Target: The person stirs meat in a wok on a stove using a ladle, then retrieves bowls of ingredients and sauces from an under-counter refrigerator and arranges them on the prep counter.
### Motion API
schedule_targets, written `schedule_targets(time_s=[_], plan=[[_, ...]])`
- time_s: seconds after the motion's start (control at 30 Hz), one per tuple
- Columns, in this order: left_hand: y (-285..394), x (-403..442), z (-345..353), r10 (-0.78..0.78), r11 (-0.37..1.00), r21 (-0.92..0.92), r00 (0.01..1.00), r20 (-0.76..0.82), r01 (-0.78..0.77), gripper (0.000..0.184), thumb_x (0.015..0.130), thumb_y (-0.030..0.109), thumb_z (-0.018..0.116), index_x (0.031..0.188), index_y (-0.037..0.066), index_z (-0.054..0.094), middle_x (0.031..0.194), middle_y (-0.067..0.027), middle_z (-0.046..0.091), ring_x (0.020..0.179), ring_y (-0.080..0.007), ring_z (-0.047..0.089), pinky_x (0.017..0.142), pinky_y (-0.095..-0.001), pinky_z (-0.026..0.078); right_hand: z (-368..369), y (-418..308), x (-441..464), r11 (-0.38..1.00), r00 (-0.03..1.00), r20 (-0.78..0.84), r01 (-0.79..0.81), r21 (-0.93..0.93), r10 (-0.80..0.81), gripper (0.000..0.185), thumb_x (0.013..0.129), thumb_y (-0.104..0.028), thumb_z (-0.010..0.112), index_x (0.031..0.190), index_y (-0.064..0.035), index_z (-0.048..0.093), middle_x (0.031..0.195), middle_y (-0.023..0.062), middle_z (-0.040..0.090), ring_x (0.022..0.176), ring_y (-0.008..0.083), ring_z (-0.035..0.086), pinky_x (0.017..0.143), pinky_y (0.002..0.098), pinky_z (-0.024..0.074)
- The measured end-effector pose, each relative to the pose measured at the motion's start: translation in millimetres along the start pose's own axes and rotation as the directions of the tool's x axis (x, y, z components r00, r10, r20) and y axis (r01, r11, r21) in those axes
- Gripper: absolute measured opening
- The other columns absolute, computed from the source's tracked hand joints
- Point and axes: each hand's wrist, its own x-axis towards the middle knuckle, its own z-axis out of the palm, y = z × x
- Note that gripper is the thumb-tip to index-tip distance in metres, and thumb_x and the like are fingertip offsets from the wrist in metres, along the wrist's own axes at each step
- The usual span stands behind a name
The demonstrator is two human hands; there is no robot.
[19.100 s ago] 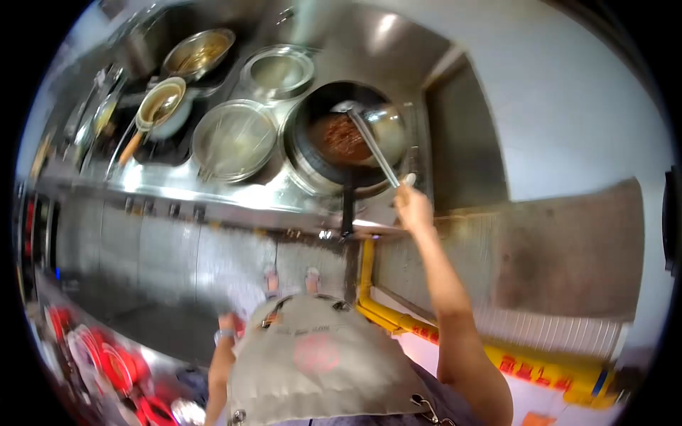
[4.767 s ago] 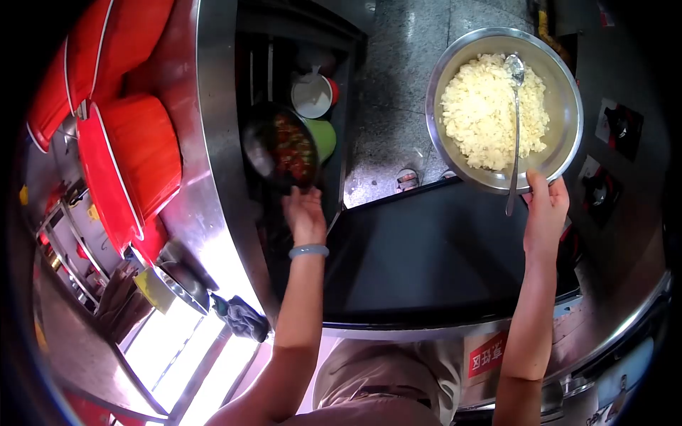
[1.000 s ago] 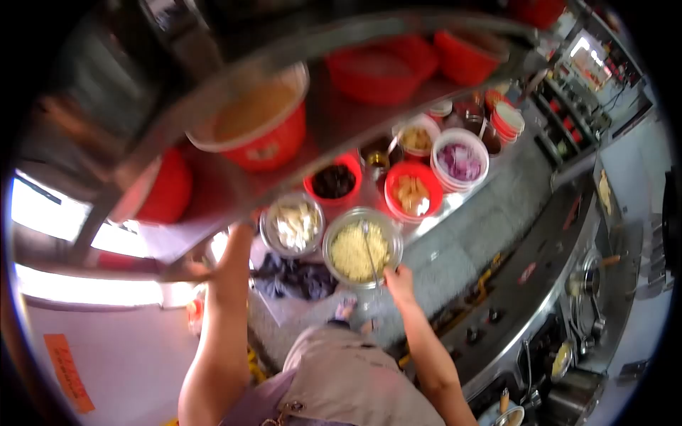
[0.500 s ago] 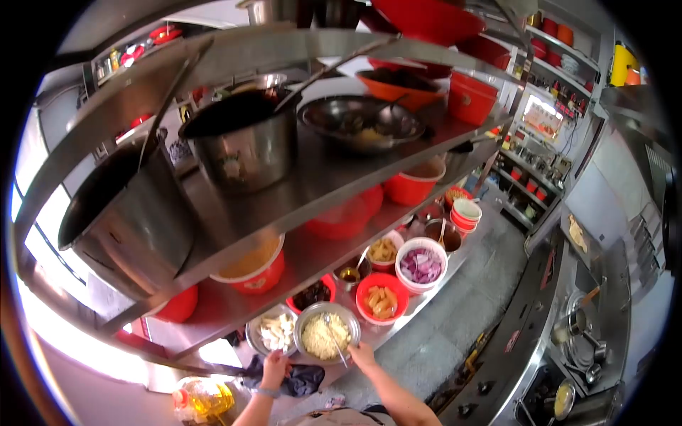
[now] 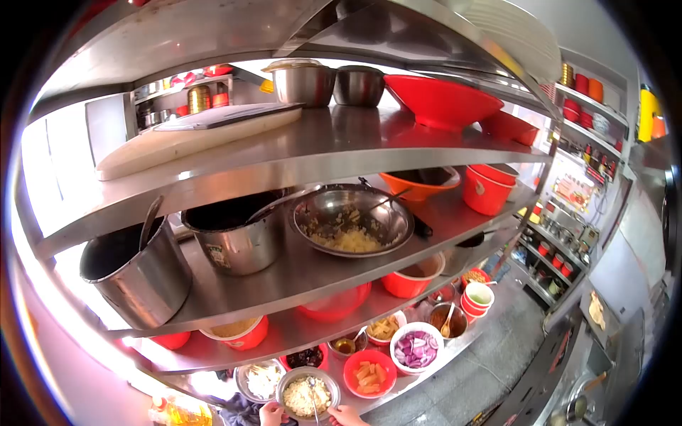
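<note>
At the bottom of the view a steel bowl of pale yellow crumbly food (image 5: 307, 395) stands at the counter's edge, with a spoon (image 5: 313, 395) in it. My right hand (image 5: 346, 415) has its fingers closed at the bowl's right rim. Near the lower left rim is my left hand (image 5: 271, 413); its fingers are small and partly cut off by the frame. A bowl of white pieces (image 5: 261, 380) sits just left of the steel bowl, and a dark cloth (image 5: 245, 410) lies below that.
Steel shelves (image 5: 341, 273) rise in front, holding tall pots (image 5: 135, 273), a wide steel bowl (image 5: 352, 220) and red bowls (image 5: 444, 99). Tubs of orange pieces (image 5: 369, 374) and purple onion (image 5: 417, 348) line the counter. An oil bottle (image 5: 177, 412) is at lower left.
The steel bowl came from beside the black surface to the counter by the other tubs. My left hand let go of the dark pan and came near the bowl. The view has tilted up.
</note>
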Motion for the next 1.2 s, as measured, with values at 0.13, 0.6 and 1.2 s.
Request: schedule_targets(time_s=[0.13, 0.6, 1.2], plan=[[-35.0, 31.5, -0.7, -0.066, 0.998, 0.009, 0.995, -0.070, 0.066, 0.015, 0.080, 0.006, 0.054, 0.093, 0.000, 0.058, 0.066, -0.0072, 0.059, 0.048, -0.0145, 0.057, 0.041, -0.0248, 0.045, -8.4, 11.0, 22.5, 0.938, 0.942, 0.294, -0.239, 0.253, 0.161, 0.048, 0.083, -0.029, 0.054, 0.117, -0.0052, 0.029, 0.079, 0.0086, 0.062, 0.056, 0.0137, 0.057, 0.045, 0.0267, 0.0441], [-1.4, 12.0, 14.4, -0.285, 0.939, -0.216, 0.957, -0.051, 0.268, 0.017, 0.077, -0.001, 0.056, 0.093, 0.000, 0.049, 0.070, -0.0088, 0.058, 0.055, -0.0175, 0.060, 0.048, -0.0302, 0.054, -68.7, -115.9, -46.6, 1.000, 0.891, 0.453, 0.018, 0.023, -0.026, 0.031, 0.089, -0.031, 0.049, 0.087, -0.0018, 0.060, 0.068, 0.0030, 0.059, 0.053, 0.0069, 0.054, 0.046, 0.0191, 0.0432], [-8.4, 33.3, -2.7, -0.274, 0.929, -0.177, 0.926, 0.260, 0.325, 0.012, 0.076, 0.002, 0.057, 0.087, 0.002, 0.051, 0.066, -0.0080, 0.057, 0.051, -0.0193, 0.058, 0.044, -0.0338, 0.052, -233.8, -435.6, -150.1, 0.802, 0.701, -0.462, 0.597, -0.036, -0.543, 0.023, 0.082, -0.027, 0.057, 0.094, -0.0071, 0.059, 0.074, 0.0036, 0.058, 0.059, 0.0106, 0.055, 0.048, 0.0203, 0.0437]])
